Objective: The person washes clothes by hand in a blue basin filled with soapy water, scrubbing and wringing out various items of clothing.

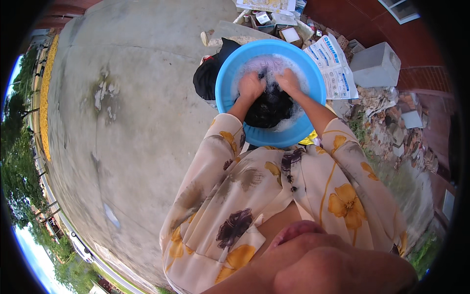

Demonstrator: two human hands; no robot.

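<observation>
A round blue basin (223, 100) in front of me holds soapy water with white suds. A wet black garment (269, 109) lies bunched in it, and a pale lilac cloth (267, 62) shows under the foam toward the far side. My left hand (252, 85) is closed on a dark fold of the black garment. Across from it, my right hand (288, 81) is curled at the garment's other side, its fingertips partly hidden by suds. Both hands are inside the basin, a short gap apart.
Black cloth (208, 78) lies on the concrete floor (147, 112) left of the basin. Beyond are boxes and clutter (289, 34). To the right lie a printed white sack (333, 68), a grey block (376, 66) and brick rubble (399, 127) along a red wall.
</observation>
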